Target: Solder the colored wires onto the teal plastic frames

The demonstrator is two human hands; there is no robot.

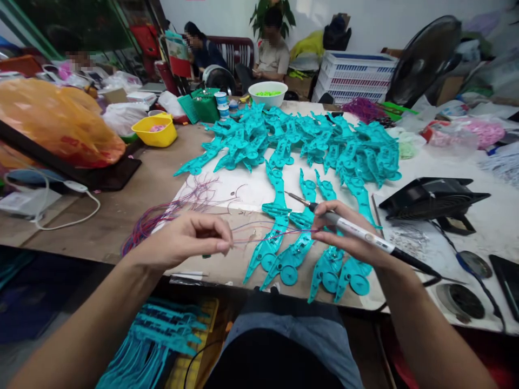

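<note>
My left hand (pixel 198 240) is closed, its thumb and fingers pinching the ends of thin red and blue wires (pixel 259 237). The wires stretch across to my right hand (pixel 344 229), whose fingers are closed round them and a white-and-black soldering iron (pixel 359 231). The iron's metal tip points up and left, over a teal plastic part (pixel 278 189). Several teal parts with round discs lie in a row below and between my hands. Left of them, a loose bundle of red and blue wires (pixel 148 224) rests on the table, partly behind my left hand.
Behind the row is a large heap of teal parts (pixel 312 135). A black fan (pixel 433 200) stands at right, near a round metal tin (pixel 466 302). A yellow basket (pixel 156 129) and orange bag (pixel 57 119) are at left. Two people (pixel 273 54) sit beyond the table.
</note>
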